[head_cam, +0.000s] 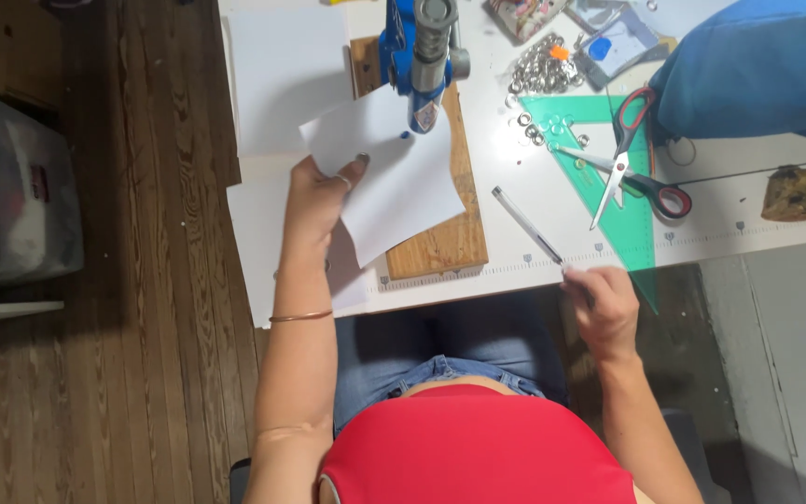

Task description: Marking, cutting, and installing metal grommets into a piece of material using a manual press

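Note:
My left hand [317, 196] grips a white sheet of paper [394, 177] by its left edge, thumb on top, and holds it under the head of a blue hand press [419, 51]. The press stands on a wooden board [450, 238]. My right hand [604, 303] is at the table's front edge and holds a slim silver pen [526, 224] by its near end. The pen points up and to the left across the white table [515, 159]. A thin bangle circles my left wrist.
More white sheets [282, 84] lie left of the board. A green set square [608, 149], scissors with red-and-black handles [632, 163] and a heap of metal eyelets [543, 70] lie to the right. A blue cushion [757, 65] fills the far right. Wooden floor lies to the left.

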